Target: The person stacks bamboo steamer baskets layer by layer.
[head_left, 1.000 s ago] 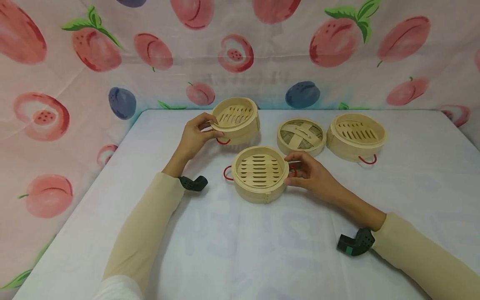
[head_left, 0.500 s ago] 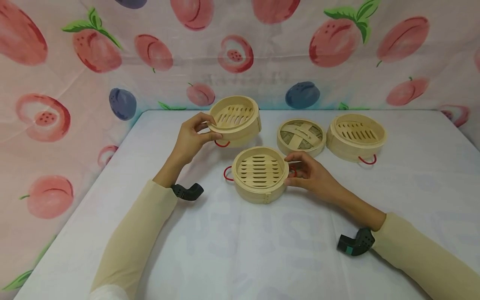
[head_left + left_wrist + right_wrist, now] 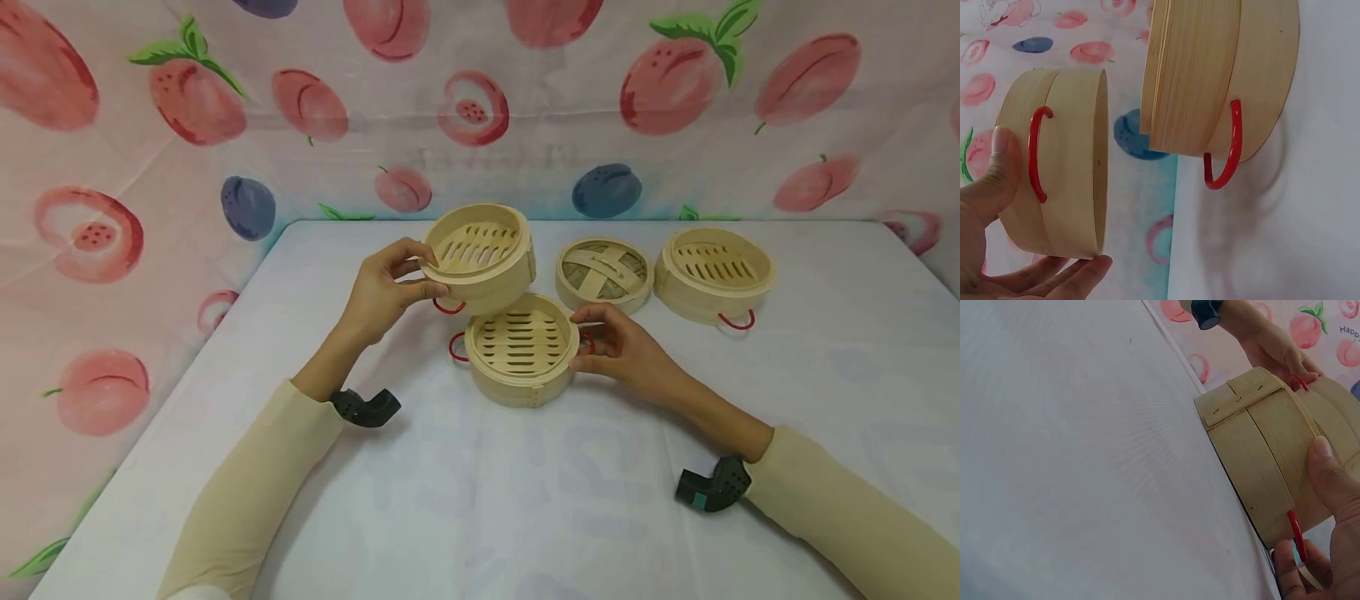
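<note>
My left hand grips a round bamboo steamer basket by its left rim, thumb and fingers on either side of a red handle. This basket is raised and tilted, and in the head view it overlaps the back of a second steamer basket. That second one sits on the table with its slatted floor facing up. At its right side, my right hand holds the wall around the red handle, thumb at the rim and fingers low by the table.
Behind my right hand stands a woven bamboo lid on a round base. Touching its right side is another steamer basket with a red handle. A white cloth covers the table, and a peach-print curtain hangs at the back.
My left hand has moved the raised basket toward me and slightly right, so it now overlaps the back of the lower basket. My right hand and its basket have stayed put.
</note>
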Action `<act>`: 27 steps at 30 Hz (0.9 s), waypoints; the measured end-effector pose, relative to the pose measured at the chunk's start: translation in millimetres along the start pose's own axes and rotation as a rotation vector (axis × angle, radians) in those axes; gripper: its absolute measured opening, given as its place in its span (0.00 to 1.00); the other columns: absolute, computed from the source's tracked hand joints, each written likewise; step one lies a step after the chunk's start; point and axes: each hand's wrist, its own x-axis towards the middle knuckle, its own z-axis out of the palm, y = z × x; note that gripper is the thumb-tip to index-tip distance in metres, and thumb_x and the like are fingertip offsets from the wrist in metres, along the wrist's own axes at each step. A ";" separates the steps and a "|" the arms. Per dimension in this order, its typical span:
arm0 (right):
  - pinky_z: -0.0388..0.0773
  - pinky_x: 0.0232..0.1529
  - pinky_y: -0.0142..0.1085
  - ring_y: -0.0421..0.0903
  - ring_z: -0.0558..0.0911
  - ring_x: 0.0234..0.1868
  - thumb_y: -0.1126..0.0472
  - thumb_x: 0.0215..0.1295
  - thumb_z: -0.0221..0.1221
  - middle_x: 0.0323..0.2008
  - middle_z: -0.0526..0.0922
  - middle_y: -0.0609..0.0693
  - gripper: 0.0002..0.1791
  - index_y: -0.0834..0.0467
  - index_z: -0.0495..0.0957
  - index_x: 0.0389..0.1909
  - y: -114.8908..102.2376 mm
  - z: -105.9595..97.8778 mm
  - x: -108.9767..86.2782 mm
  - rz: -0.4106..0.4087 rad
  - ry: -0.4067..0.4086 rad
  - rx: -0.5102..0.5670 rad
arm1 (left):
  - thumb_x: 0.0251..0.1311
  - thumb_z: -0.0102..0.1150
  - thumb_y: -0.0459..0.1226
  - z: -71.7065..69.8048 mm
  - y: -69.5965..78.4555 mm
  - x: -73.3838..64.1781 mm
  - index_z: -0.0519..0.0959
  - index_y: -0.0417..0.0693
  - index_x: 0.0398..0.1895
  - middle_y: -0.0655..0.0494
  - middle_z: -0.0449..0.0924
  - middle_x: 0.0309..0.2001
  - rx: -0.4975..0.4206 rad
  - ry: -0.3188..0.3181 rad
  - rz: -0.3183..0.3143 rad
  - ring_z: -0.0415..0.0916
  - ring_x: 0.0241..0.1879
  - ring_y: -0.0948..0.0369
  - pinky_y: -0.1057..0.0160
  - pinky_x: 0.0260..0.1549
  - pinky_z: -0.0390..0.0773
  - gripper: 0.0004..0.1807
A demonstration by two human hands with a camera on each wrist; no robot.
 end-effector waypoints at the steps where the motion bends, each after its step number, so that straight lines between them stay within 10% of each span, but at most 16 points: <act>1: 0.76 0.48 0.32 0.49 0.76 0.51 0.70 0.57 0.65 0.55 0.69 0.59 0.29 0.65 0.64 0.58 0.3 -0.1 -0.2 0.001 0.001 -0.002 | 0.47 0.70 0.23 0.4 -0.1 -1.6 0.74 0.34 0.40 0.46 0.71 0.51 0.000 -0.006 -0.001 0.77 0.48 0.55 0.64 0.38 0.81 0.18; 27: 0.74 0.51 0.33 0.51 0.75 0.55 0.68 0.57 0.66 0.57 0.69 0.56 0.29 0.61 0.65 0.58 -1.3 0.2 -1.0 0.028 0.019 -0.037 | 0.45 0.69 0.20 14.4 -2.7 -23.0 0.73 0.32 0.41 0.44 0.69 0.57 -0.058 -0.103 -0.027 0.77 0.49 0.50 0.59 0.44 0.80 0.19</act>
